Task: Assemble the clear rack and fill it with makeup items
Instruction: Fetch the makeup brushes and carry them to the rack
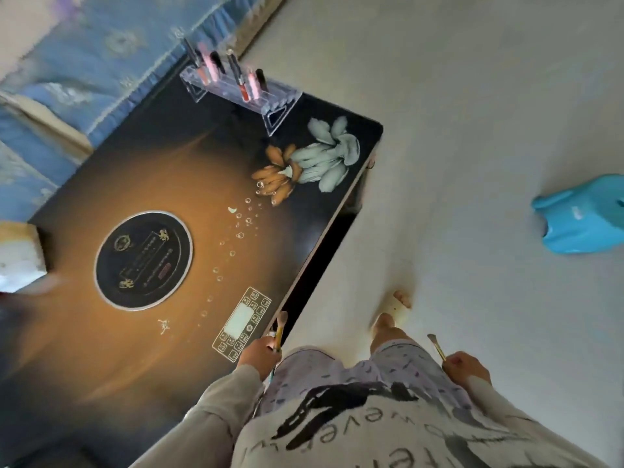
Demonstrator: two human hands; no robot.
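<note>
Upper centre of frame, at the table's (152, 170) far end: clear rack (223, 91), assembled, with lip tubes (241, 81) slotted upright. Lower frame: left hand (260, 352) curled round a yellow-handled brush (279, 329), right hand (466, 366) gripping a second brush (436, 347), both probably bound for free slots.

Dark glossy table (169, 184) with an amber centre, bearing a round black inset disc (143, 261), a printed control panel (241, 324) at its near right edge and a flower motif (310, 160) toward its far right. Blue plastic stool (584, 217) on the pale floor (472, 96), right. Blue patterned fabric (101, 45), far left. Blurred pale box (20, 261), left edge.
</note>
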